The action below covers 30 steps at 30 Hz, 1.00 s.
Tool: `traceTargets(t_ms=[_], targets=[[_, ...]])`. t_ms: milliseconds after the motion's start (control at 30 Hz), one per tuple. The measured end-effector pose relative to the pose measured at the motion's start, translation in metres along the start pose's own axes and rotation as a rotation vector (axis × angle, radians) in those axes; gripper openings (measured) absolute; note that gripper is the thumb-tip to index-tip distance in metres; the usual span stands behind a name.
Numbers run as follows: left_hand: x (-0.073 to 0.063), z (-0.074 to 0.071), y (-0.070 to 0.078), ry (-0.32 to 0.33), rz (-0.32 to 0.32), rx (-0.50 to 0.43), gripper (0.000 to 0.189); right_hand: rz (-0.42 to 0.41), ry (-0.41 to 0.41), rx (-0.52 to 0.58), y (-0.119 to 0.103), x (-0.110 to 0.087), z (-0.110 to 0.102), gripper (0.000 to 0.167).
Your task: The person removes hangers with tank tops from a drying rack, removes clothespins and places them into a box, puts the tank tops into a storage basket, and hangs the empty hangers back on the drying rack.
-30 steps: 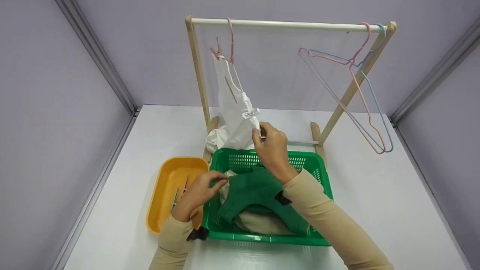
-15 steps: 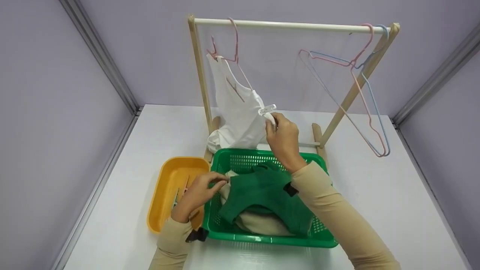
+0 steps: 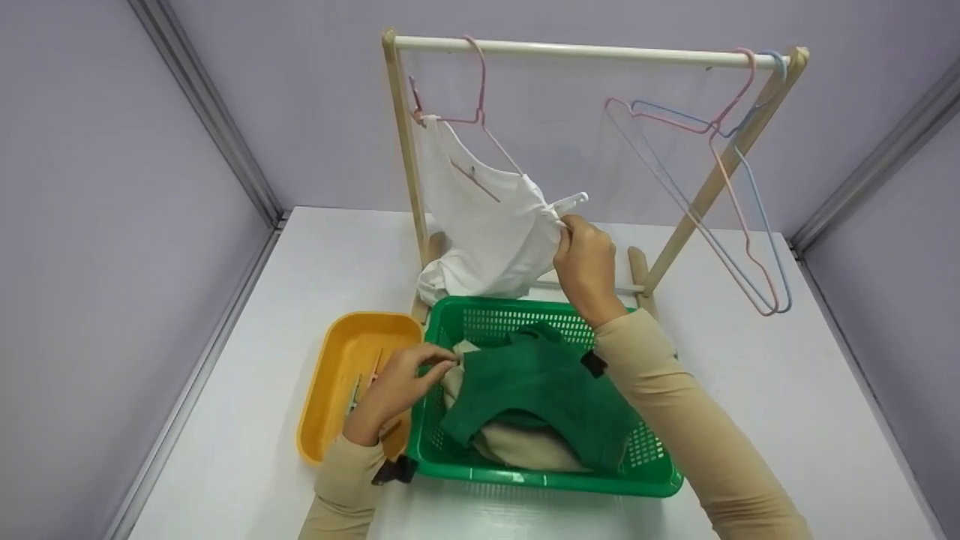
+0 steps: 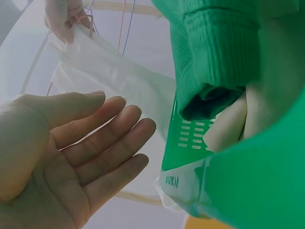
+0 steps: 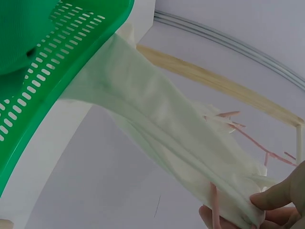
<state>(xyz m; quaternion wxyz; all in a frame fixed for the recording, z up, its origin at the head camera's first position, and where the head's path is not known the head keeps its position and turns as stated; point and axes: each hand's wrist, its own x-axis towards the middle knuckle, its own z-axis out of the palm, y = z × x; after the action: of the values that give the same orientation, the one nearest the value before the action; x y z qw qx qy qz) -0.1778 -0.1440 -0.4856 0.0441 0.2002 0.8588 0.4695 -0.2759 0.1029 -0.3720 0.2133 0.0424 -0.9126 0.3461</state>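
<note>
A white garment (image 3: 484,225) hangs from a pink hanger (image 3: 482,90) on the rack's left part. My right hand (image 3: 587,266) pinches its near shoulder, with thumb and fingers on the cloth at the hanger's end in the right wrist view. A white clothespin (image 3: 568,202) sticks out of that shoulder just above my fingertips. My left hand (image 3: 401,382) hovers at the left rim of the green basket (image 3: 540,478), fingers loosely bent, nothing in them; the left wrist view shows its bare palm. In the basket lie a green garment (image 3: 536,379) and beige cloth (image 3: 525,446).
A yellow tray (image 3: 313,412) with a few clothespins (image 3: 354,394) stands left of the basket, partly under my left forearm. Pink and blue hangers (image 3: 739,217) hang at the right end of the rack's white bar (image 3: 577,51). Walls enclose the table.
My right hand has moved right and slightly up, drawing the white garment's shoulder along. The garment and its hanger have swung to show more of their width. My left hand has stayed in place.
</note>
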Motion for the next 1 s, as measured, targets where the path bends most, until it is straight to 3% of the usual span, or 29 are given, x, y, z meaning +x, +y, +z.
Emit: traceTargets(t_ms=[300, 633, 1000], targets=[[-0.001, 0.0, -0.001, 0.005, 0.012, 0.033, 0.024, -0.075, 0.086, 0.004, 0.012, 0.003, 0.003, 0.021], [-0.002, -0.001, 0.003, 0.023, 0.013, 0.029, 0.025, -0.115, 0.122, -0.004, 0.017, 0.003, 0.004, 0.022], [-0.002, -0.002, 0.004, 0.038, 0.0, 0.062, 0.022, -0.107, 0.161, 0.003, 0.024, 0.002, 0.001, 0.022]])
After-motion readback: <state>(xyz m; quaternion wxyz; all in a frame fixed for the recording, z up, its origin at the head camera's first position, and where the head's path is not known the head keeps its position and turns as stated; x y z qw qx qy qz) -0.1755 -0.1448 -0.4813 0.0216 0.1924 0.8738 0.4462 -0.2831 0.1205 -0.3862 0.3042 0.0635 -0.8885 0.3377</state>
